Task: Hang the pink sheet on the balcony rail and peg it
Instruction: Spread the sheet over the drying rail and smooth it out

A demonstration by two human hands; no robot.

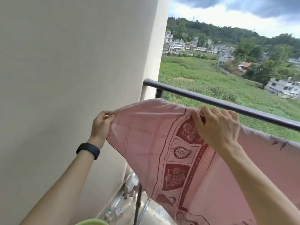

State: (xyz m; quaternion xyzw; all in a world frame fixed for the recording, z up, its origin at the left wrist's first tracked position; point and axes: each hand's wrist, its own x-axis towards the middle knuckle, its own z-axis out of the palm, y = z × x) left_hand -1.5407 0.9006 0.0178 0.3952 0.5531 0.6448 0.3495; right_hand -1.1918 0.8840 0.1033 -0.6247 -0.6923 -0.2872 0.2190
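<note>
The pink sheet [142,143] is held up on the near side of the balcony rail [227,103], its raised corner billowing just short of the rail's wall end; further right its top edge runs just below the rail, and what carries it there cannot be made out. The left hand [103,122] pinches the sheet's upper edge between thumb and curled fingers, on the side away from the rail and close to the pale wall [65,62]; a black wristband [88,151] sits on that wrist. The right hand [217,125] grips bunched cloth at the dark red patterned border, just in front of the rail; its fingertips are buried in the folds, so how much cloth it holds is unclear. The sheet's lower part runs out of view at the bottom and right. Below the rail, past the sheet's edge, blurred bottles [116,208] lie on the floor; a green shape [92,222] is cut off at the bottom edge and cannot be identified.
</note>
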